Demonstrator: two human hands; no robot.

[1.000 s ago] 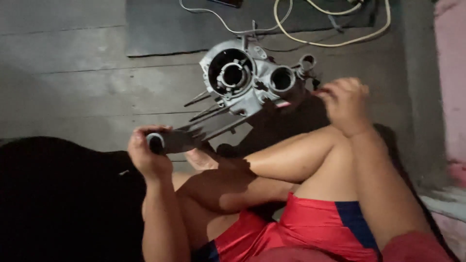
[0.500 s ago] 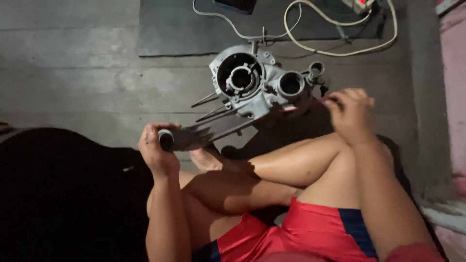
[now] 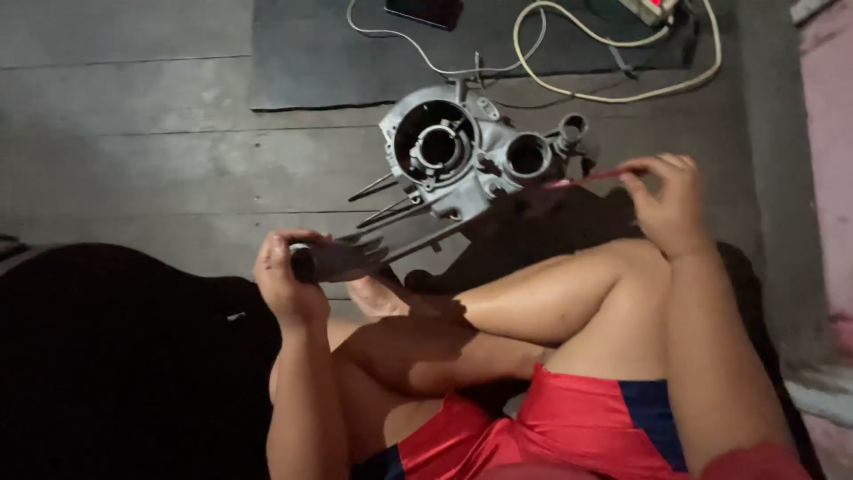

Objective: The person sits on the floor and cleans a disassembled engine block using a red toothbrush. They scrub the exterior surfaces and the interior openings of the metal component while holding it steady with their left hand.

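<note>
A grey metal engine casing (image 3: 462, 158) with two round openings and long studs lies on the wooden floor in front of my crossed legs. My left hand (image 3: 284, 283) is closed around a dark flat part (image 3: 342, 260) that reaches toward the casing's studs. My right hand (image 3: 668, 203) pinches a thin red tool (image 3: 586, 178), whose tip points at the casing's right side near a small round port (image 3: 571, 127).
A dark mat (image 3: 311, 53) lies beyond the casing, with a white cable (image 3: 613, 89), a thinner cord (image 3: 418, 58) and a dark phone-like slab (image 3: 425, 11) on it. A black mass (image 3: 107, 356) fills the lower left. A pink wall (image 3: 826, 160) runs along the right.
The view has shifted, so the casing sits lower in frame. My right hand has drawn back to the right, and the thin red tool now shows between it and the casing.
</note>
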